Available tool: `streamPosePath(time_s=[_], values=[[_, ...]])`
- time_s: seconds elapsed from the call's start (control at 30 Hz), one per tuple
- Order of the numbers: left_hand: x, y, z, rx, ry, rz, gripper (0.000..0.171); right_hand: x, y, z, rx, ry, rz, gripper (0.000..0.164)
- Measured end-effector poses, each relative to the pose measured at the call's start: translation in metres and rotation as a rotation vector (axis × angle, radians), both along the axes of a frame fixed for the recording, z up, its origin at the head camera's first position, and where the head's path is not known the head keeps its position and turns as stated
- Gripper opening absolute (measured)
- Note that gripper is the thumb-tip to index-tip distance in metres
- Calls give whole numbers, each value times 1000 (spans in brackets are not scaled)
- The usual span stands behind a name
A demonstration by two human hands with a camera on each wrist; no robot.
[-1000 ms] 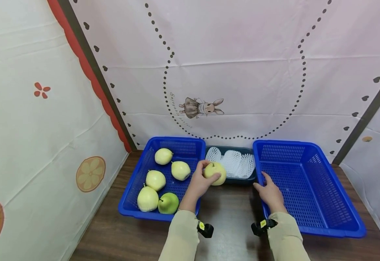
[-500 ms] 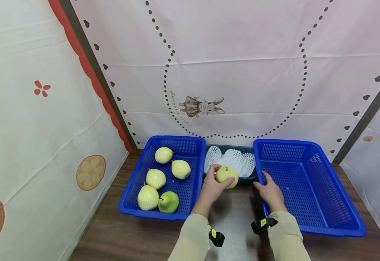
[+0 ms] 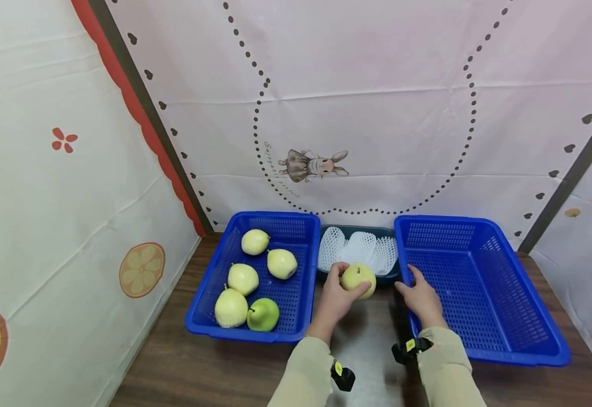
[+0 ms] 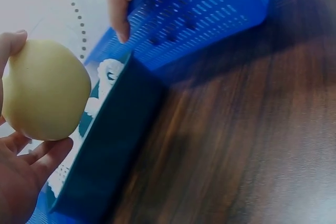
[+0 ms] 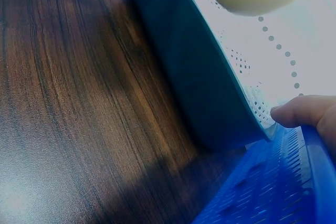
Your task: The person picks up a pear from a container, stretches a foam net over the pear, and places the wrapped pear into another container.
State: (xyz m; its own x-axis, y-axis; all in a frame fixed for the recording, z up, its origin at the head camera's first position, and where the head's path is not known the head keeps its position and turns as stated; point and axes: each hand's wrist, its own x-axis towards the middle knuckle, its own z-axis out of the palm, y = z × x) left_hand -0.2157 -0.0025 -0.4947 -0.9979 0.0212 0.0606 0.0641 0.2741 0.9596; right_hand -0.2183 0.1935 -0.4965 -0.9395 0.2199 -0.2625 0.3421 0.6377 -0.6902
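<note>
My left hand [image 3: 338, 297] holds a pale yellow pear [image 3: 359, 279] between thumb and fingers, stem up, just in front of a dark green tray [image 4: 118, 135]. In the left wrist view the pear is raised clear of the tray's wall. White foam fruit nets [image 3: 361, 247] lie inside that tray. My right hand [image 3: 423, 302] grips the left rim of the right blue basket [image 3: 484, 305], thumb on the outer side. Its other fingers are partly hidden. Several yellow pears [image 3: 242, 280] and one greener pear [image 3: 262, 315] lie in the left blue basket [image 3: 308, 271].
The baskets flank the tray on a dark wooden table [image 3: 194, 373]. A printed cloth [image 3: 367, 113] stands behind them, and another cloth side [image 3: 62, 215] rises at the left. Brown tabletop lies in front of the tray, between my forearms.
My left hand has carried the pear to the right and slightly down, from beside the left basket to in front of the tray's right part. The right hand has stayed on the basket rim.
</note>
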Motion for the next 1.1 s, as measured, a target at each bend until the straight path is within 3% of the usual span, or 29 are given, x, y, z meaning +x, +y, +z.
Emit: streamPosePath(time_s=[0.4, 0.8, 1.1], values=[[2, 9, -21, 27, 63, 50, 55, -2, 3, -1, 27, 37, 23, 67], [7, 8, -44, -29, -63, 66, 57, -1, 3, -1, 22, 22, 27, 68], [8, 9, -60, -52, -82, 80, 57, -1, 1, -2, 16, 3, 18, 68]])
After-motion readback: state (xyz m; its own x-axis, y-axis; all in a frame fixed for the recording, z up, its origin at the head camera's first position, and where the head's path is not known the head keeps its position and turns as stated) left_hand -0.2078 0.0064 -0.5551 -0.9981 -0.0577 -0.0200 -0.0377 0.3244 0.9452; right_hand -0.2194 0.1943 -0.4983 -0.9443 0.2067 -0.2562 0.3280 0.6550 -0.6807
